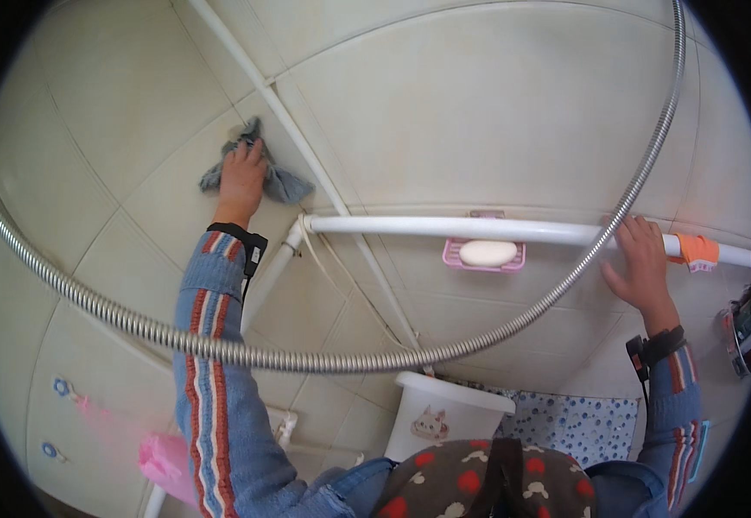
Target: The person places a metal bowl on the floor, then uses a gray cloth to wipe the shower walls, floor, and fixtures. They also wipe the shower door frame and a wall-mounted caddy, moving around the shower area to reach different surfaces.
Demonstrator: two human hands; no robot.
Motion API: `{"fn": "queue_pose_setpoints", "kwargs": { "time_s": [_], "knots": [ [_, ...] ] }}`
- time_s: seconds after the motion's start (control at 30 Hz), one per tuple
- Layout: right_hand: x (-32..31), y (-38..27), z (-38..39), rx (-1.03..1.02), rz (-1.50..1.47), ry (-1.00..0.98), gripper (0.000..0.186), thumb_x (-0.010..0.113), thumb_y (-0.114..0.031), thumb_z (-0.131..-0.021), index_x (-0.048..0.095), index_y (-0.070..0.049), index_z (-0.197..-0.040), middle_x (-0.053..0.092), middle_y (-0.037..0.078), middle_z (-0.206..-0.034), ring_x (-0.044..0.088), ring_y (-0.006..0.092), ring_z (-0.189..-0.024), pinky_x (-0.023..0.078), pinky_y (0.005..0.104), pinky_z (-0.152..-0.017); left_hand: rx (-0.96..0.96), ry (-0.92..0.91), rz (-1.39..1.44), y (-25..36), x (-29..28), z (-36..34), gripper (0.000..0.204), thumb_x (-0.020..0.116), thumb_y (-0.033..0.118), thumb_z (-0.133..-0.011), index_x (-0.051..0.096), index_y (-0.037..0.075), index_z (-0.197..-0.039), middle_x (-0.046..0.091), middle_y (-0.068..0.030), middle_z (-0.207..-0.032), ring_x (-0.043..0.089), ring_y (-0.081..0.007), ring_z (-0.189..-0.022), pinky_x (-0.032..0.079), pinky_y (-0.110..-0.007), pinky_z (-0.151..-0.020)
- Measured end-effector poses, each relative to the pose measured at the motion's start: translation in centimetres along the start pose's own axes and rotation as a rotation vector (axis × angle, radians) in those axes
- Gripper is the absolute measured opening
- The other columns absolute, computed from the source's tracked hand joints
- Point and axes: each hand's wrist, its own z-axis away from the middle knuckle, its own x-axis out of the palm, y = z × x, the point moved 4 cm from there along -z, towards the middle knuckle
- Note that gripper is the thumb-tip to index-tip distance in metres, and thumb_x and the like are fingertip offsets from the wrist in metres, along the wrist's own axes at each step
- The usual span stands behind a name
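My left hand (241, 181) presses a crumpled grey-blue cloth (285, 181) against the tiled wall (151, 129), left of a thin upright white pipe (308, 147). My right hand (640, 266) grips the horizontal white pipe (410, 224) at the right, just left of an orange cloth (695, 251) wrapped on it. A pink soap dish (453, 255) with a white oval soap bar (487, 253) sits just below the pipe, between my hands.
A metal shower hose (367, 359) loops across the view over my left forearm. Below are a white cistern (418, 397) and dotted blue mat (565, 419). At lower left are a pink bag (162, 457) and wall hooks (62, 388); a rack (738, 337) hangs at far right.
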Motion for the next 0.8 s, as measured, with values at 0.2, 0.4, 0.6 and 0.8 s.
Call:
{"fn": "queue_pose_setpoints", "kwargs": {
  "time_s": [0.2, 0.4, 0.6, 0.8],
  "knots": [
    [0.2, 0.3, 0.5, -0.008, 0.006, -0.045, 0.061, 0.073, -0.022, -0.071, 0.060, -0.006, -0.129, 0.061, 0.012, -0.111, 0.056, 0.0328, -0.104, 0.043, 0.0444, -0.092, -0.068, -0.119, 0.176, 4.1, 0.1, 3.9, 0.019, 0.062, 0.014, -0.087, 0.072, 0.011, -0.103, 0.065, -0.0070, -0.115, 0.057, -0.0322, -0.118, 0.048, -0.048, -0.094],
    [0.8, 0.7, 1.0, 0.001, -0.009, -0.097, 0.063, 0.074, -0.022, -0.074, 0.059, -0.009, -0.134, 0.063, 0.010, -0.124, 0.058, 0.0310, -0.112, 0.044, 0.0447, -0.099, -0.478, -0.046, 0.517, 5.9, -2.1, 9.4, 0.024, 0.059, 0.013, -0.093, 0.066, 0.009, -0.116, 0.066, -0.0137, -0.108, 0.064, -0.0391, -0.103, 0.052, -0.051, -0.087],
    [1.0, 0.4, 1.3, -0.031, -0.031, -0.088, 0.070, 0.075, -0.020, -0.076, 0.057, -0.014, -0.143, 0.062, 0.011, -0.134, 0.058, 0.0317, -0.122, 0.042, 0.0449, -0.105, -0.920, 0.167, 1.152, 8.9, -7.1, 20.7, 0.025, 0.058, 0.013, -0.098, 0.063, 0.004, -0.120, 0.069, -0.0150, -0.099, 0.067, -0.0303, -0.089, 0.053, -0.040, -0.085],
    [1.6, 0.1, 1.2, -0.080, -0.063, -0.058, 0.070, 0.074, -0.019, -0.080, 0.055, -0.017, -0.147, 0.059, 0.010, -0.145, 0.054, 0.0316, -0.134, 0.039, 0.0452, -0.112, -1.683, 0.197, 1.905, 22.6, -14.6, 33.9, 0.024, 0.053, 0.015, -0.105, 0.064, 0.003, -0.122, 0.069, -0.0068, -0.099, 0.065, -0.0179, -0.090, 0.054, -0.034, -0.083]
  ]
}}
